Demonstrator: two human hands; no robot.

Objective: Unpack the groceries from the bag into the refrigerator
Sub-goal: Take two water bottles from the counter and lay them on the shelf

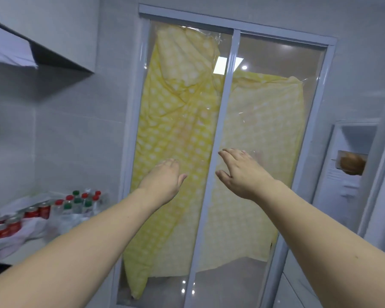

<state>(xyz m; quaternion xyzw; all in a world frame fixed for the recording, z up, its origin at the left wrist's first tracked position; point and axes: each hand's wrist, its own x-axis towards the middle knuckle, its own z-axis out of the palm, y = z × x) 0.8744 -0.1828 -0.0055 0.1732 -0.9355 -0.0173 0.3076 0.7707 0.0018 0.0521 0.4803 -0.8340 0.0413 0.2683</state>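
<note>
Both my arms reach forward in front of a glass sliding door. My left hand (165, 177) is empty, palm down, fingers loosely together. My right hand (242, 172) is also empty, its fingers spread apart. On the counter at the lower left lie red cans (7, 223) and several small bottles with red and green caps (80, 202), on and around a white plastic bag (60, 223). The white refrigerator (351, 178) stands at the right edge with its door open; a round brown item (351, 164) sits on a door shelf.
The sliding door (225, 130) has a white frame, with a yellow dotted cloth (178, 121) hanging behind the glass. A range hood (31, 54) juts out at the upper left. Grey tiled walls surround the door.
</note>
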